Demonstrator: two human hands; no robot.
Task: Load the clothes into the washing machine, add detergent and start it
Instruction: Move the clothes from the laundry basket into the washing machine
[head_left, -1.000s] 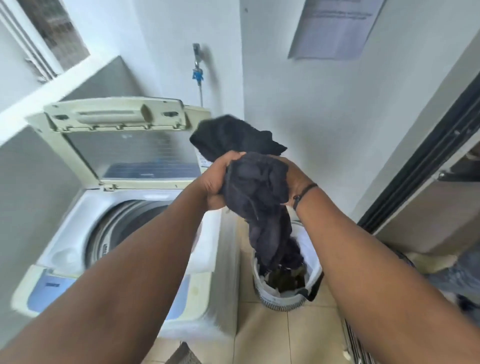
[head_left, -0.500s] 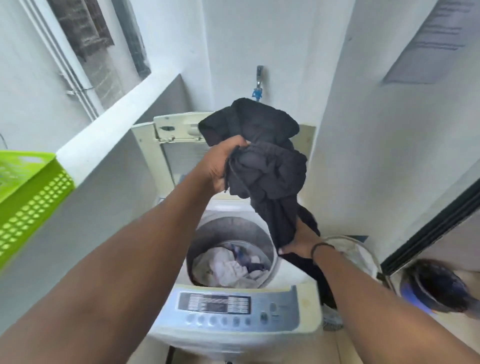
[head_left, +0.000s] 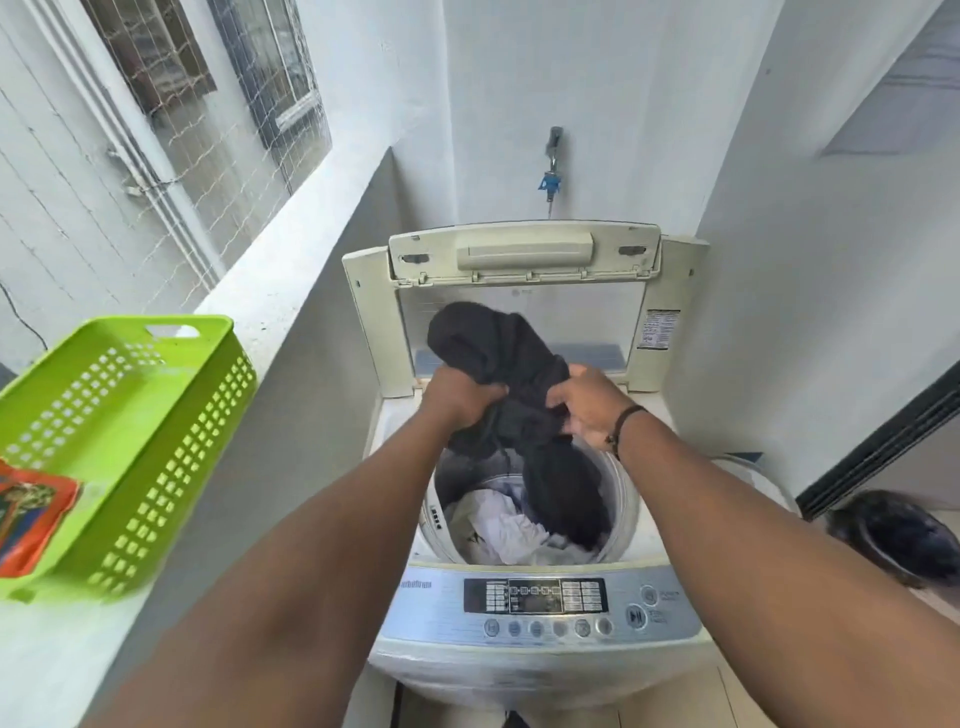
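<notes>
1. Over the open washing machine, left hand and right hand both grip a dark garment.
2. Garment's lower end hangs into the drum, beside pale clothes.
3. Green basket sits on the left ledge.

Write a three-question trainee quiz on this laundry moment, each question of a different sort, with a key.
1. True or false: the washing machine's lid is raised.
2. Multiple choice: where does the lower end of the dark garment hang? A) in the green basket B) inside the drum, over the pale clothes C) on the control panel
3. Fill in: the left hand and the right hand both grip the ____.

Key
1. True: it stands open behind the drum.
2. B.
3. Dark garment, bunched between the two hands above the opening.
</notes>
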